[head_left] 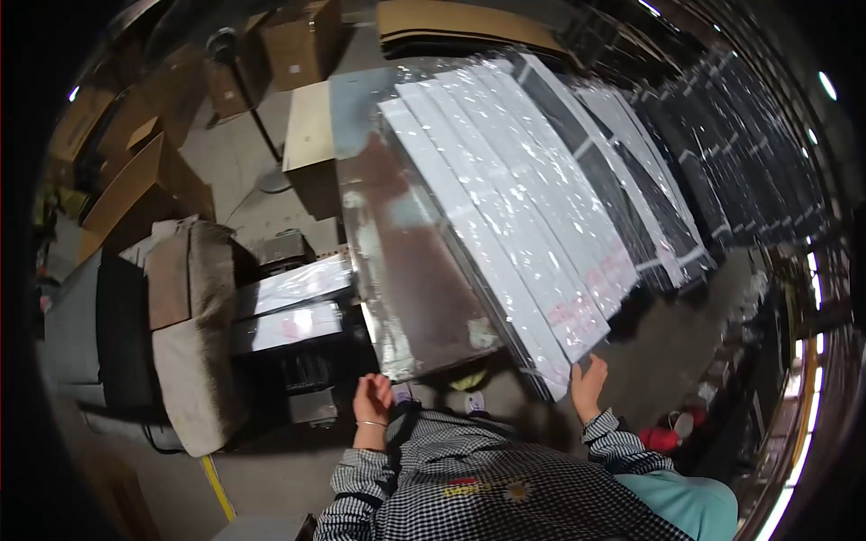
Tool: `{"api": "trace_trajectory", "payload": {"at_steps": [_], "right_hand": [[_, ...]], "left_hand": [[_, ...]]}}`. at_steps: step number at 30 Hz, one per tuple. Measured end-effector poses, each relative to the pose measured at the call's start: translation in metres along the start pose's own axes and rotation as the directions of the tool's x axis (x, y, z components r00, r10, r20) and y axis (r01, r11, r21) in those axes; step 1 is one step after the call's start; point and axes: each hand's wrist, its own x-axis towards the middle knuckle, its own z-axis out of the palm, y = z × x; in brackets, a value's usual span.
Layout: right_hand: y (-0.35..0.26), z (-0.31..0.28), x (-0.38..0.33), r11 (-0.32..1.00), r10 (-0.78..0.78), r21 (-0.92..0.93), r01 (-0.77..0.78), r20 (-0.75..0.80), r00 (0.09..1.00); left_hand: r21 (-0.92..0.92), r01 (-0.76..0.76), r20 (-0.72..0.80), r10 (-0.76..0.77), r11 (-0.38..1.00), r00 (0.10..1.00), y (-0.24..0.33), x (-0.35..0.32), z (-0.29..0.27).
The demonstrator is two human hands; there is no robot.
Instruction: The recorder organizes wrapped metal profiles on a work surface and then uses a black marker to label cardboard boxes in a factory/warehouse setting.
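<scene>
We are working at a metal desk (397, 270) that is running from the upper centre of the frame down to the lower centre. A fanned stack of long flat packs in clear film (505, 225) is lying across it, white ones at centre and darker ones (722, 180) toward the upper right.

We are steadying the near end of this stack. The right hand (588, 383) is resting at lower centre right, fingers extended and loosely spread against the lowest corner of the outermost white pack, holding nothing closed in a grip. The left hand (372, 398) is hanging at lower centre, just below the desk's near edge; its fingers are curling inward, and we cannot tell whether it is gripping anything.

To do this well, in our judgement, we are keeping the palm flat under the pack's corner, since the film looks slippery and the packs are overlapping like shingles; a push on one may shift its neighbours.

Containers: brown cardboard boxes (298, 41) are standing at upper left, some with open flaps (135, 180); their contents are not visible. Flattened cardboard (469, 27) is lying at the top centre. Two shorter wrapped packs (289, 307) are sitting at centre left beside a padded seat (189, 334).
</scene>
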Motion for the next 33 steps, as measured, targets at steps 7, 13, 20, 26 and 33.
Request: {"api": "trace_trajectory", "payload": {"at_steps": [7, 13, 20, 26, 33], "right_hand": [[-0.019, -0.037, 0.037, 0.955, -0.248, 0.226, 0.193, 0.246, 0.937], [0.014, 0.018, 0.043, 0.871, -0.49, 0.123, 0.476, 0.293, 0.821], [0.008, 0.037, 0.043, 0.971, -0.18, -0.069, 0.227, 0.405, 0.896], [-0.003, 0.037, 0.047, 0.951, -0.273, -0.01, 0.309, 0.444, 0.854], [0.068, -0.077, 0.024, 0.935, -0.328, 0.054, 0.351, 0.509, 0.796]], "left_hand": [[0.657, 0.462, -0.287, -0.369, 0.596, 0.884, -0.186, -0.018, 0.072], [0.848, 0.112, -0.1, -0.052, 0.519, 0.994, -0.283, 0.006, 0.138], [0.301, 0.354, 0.132, -0.407, 0.885, 0.904, -0.195, -0.051, 0.173], [0.603, 0.071, -0.04, -0.058, 0.794, 0.997, -0.197, -0.028, 0.146], [0.923, 0.18, 0.009, -0.488, 0.339, 0.873, -0.29, -0.026, 0.078]]}}
